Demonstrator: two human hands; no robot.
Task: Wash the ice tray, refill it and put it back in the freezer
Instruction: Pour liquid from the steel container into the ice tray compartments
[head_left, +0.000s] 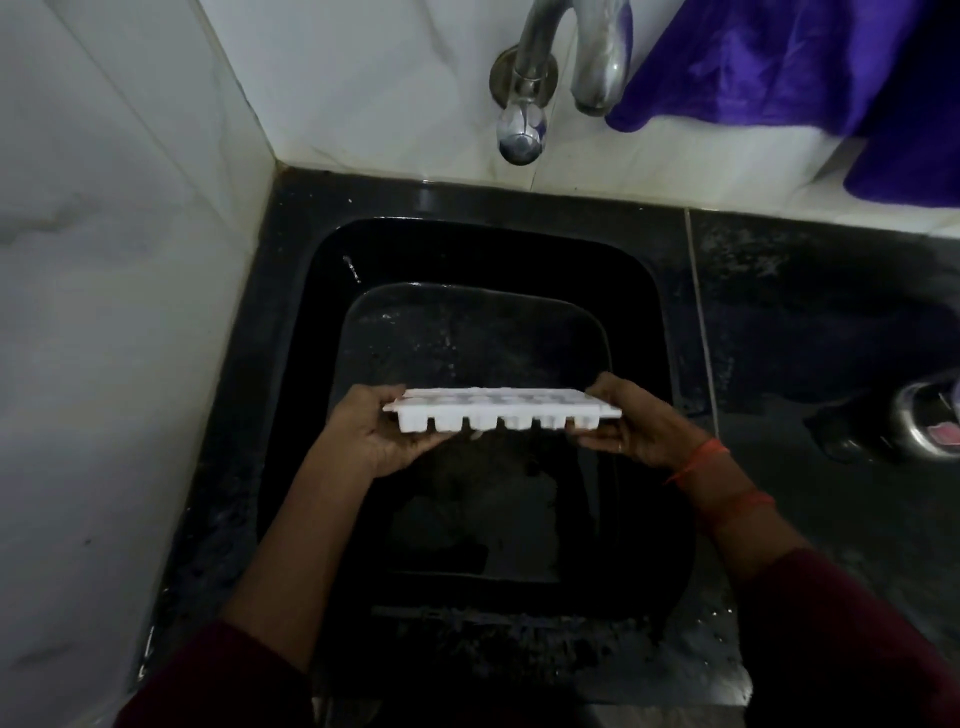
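Sink (291, 322), black, sits in the dark surface (831, 322). White ice tray (498, 410) is held level over it, left hand (369, 436) and right hand (639, 431) each with grip closed on a short end. Judged light, rigid, slippery when wet; the ends suit holding.
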